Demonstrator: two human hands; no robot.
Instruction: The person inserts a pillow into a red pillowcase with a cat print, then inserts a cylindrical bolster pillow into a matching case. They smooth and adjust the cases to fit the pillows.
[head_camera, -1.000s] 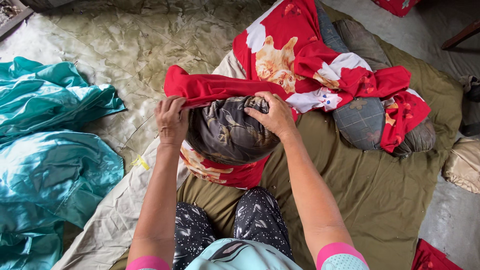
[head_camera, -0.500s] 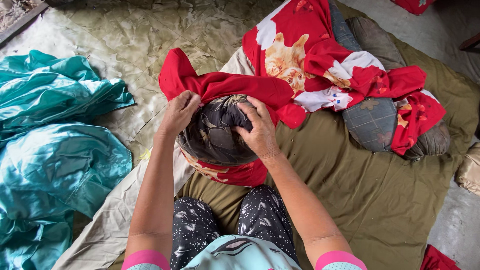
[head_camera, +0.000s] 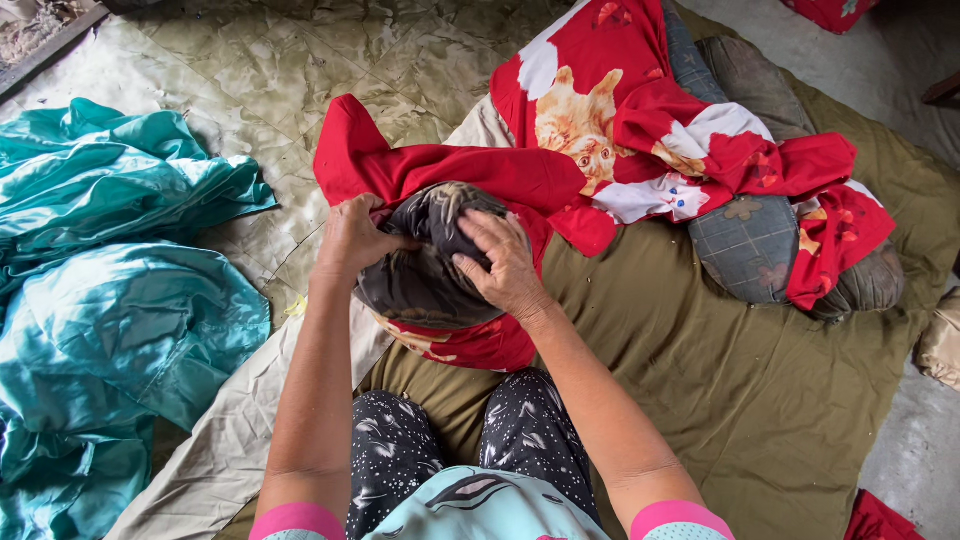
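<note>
Both hands slid lower: left hand pinches red cover edge, right hand lies flat, fingers spread, on dark pillow.

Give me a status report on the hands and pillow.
Left hand grips red cover edge. Right hand presses dark pillow, half inside cover. Nothing blocking.

Olive mat on floor; pillows, teal cloth lying there.
</note>
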